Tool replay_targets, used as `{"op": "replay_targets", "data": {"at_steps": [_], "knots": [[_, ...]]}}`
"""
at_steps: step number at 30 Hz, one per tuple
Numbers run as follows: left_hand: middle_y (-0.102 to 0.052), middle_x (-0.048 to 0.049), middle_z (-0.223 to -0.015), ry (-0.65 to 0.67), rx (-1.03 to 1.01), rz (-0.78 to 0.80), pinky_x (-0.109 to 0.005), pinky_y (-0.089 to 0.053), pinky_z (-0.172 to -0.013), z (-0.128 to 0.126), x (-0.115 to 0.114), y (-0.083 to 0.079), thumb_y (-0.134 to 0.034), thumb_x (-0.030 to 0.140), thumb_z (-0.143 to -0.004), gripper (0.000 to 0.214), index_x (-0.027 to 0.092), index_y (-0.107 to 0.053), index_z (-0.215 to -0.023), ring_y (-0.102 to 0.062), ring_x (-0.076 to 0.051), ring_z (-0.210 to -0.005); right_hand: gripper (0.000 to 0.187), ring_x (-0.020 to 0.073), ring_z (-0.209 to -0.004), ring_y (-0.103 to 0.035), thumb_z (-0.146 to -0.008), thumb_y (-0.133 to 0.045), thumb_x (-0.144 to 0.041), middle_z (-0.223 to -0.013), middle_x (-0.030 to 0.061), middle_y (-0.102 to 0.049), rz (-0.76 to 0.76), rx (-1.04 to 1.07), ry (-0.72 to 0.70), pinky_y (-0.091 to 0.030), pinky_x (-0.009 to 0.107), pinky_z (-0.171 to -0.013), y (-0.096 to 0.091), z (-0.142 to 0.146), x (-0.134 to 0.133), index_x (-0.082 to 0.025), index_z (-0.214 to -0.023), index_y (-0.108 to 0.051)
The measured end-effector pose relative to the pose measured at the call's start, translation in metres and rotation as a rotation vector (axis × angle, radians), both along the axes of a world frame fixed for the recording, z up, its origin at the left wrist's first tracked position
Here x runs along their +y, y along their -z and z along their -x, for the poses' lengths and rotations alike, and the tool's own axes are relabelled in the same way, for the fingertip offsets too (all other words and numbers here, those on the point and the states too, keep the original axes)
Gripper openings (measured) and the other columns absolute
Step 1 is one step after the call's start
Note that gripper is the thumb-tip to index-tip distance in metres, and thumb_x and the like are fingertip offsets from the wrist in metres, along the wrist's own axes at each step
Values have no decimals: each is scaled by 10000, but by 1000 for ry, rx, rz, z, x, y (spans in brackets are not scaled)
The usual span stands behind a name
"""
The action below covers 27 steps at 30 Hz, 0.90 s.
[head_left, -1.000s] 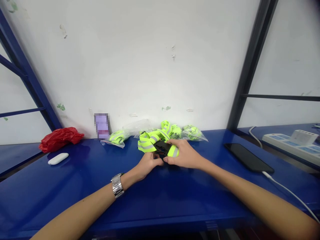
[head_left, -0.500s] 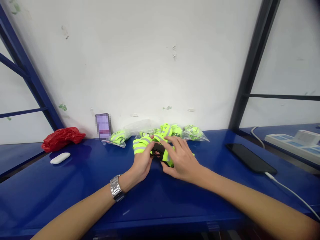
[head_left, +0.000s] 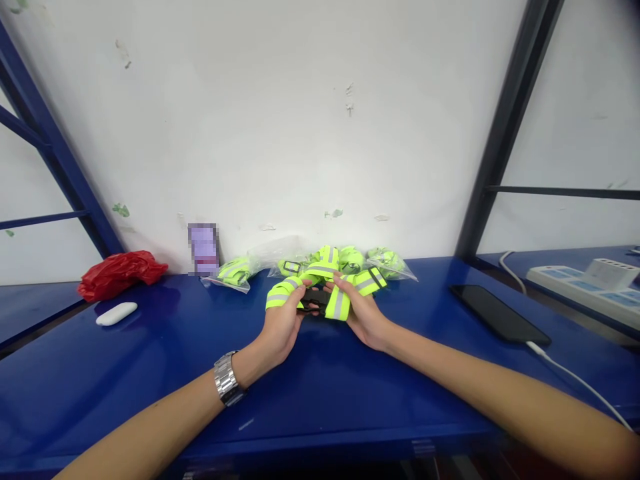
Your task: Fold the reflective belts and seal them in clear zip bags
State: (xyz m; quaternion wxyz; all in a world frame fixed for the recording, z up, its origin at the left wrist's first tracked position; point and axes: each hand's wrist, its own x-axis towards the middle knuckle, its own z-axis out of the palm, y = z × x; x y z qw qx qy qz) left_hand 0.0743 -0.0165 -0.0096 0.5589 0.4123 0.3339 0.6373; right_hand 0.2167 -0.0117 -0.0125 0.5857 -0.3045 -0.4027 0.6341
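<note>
Both hands hold a neon yellow strap (head_left: 345, 297) with grey reflective stripes and a black buckle (head_left: 315, 298) just above the blue shelf (head_left: 320, 393). My left hand (head_left: 281, 320), with a metal watch on its wrist, grips the left loop of the strap. My right hand (head_left: 363, 313) is turned palm up, fingers curled under the strap's right part. Behind them, against the white wall, lie several clear bags (head_left: 387, 264) with folded yellow straps inside.
A black phone (head_left: 497, 315) on a white cable lies at the right. A white power strip (head_left: 583, 280) sits on the neighbouring shelf. At the left are a red plastic bag (head_left: 120, 272) and a small white case (head_left: 116, 313). Dark shelf uprights stand on both sides.
My right hand turned from palm down over the strap to palm up beneath it. The strap has been lifted off the shelf and its right end spread outward.
</note>
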Motion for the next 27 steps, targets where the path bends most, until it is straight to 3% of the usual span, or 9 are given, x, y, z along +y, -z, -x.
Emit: {"op": "replay_targets", "data": {"at_steps": [5,10,14,18,20,23,27], "knots": [[-675,-83,-1108,-85,403,-144,-393,-464,-949,11,9,14,-650,385,-774,308,168,-681,-992,-602,-265,-1074,347,236,-909,-703,-687,-715,-160,-938,72,-724,41,-30,167,-574,354,-825,3,-2,6,-150,-1020,-618],[-646,-104,-1154,-112,1040,-508,-479,-363,-1074,31,25,23,-513,361,-863,287,182,-651,-1041,-539,-292,-1168,160,221,-753,-714,-689,-632,-91,-786,59,-707,72,-203,282,-590,344,-717,13,-4,14,-143,-840,-622],[-561,-145,-1287,-109,1327,-738,-497,-293,-1128,31,25,29,-409,226,-888,381,156,-523,-1245,-428,-288,-1299,117,234,-768,-712,-740,-616,-167,-773,69,-709,58,-269,290,-585,352,-697,20,-7,19,-157,-856,-617],[-376,-181,-1456,-18,1521,-972,-503,-229,-1160,25,19,26,-390,84,-817,585,124,-334,-1398,-283,-286,-1396,184,247,-825,-710,-797,-586,-300,-845,94,-726,-6,-335,248,-574,367,-740,25,-8,21,-162,-911,-626],[-350,-181,-1471,20,1576,-1017,-512,-224,-1158,24,18,22,-388,58,-799,619,132,-315,-1408,-268,-290,-1402,210,252,-862,-706,-803,-573,-318,-883,97,-729,-24,-349,231,-567,367,-761,26,-8,21,-165,-934,-632],[-430,-177,-1412,92,1622,-996,-515,-272,-1129,24,17,17,-404,77,-807,556,148,-393,-1359,-351,-305,-1351,224,259,-904,-695,-797,-585,-336,-901,92,-727,-46,-342,208,-557,372,-791,25,-8,17,-170,-936,-642],[-540,-170,-1307,144,1637,-842,-503,-322,-1087,20,14,14,-455,283,-884,418,149,-496,-1278,-464,-330,-1254,217,258,-942,-679,-794,-601,-348,-906,89,-720,-71,-344,196,-534,384,-847,21,-7,12,-176,-915,-652]]}}
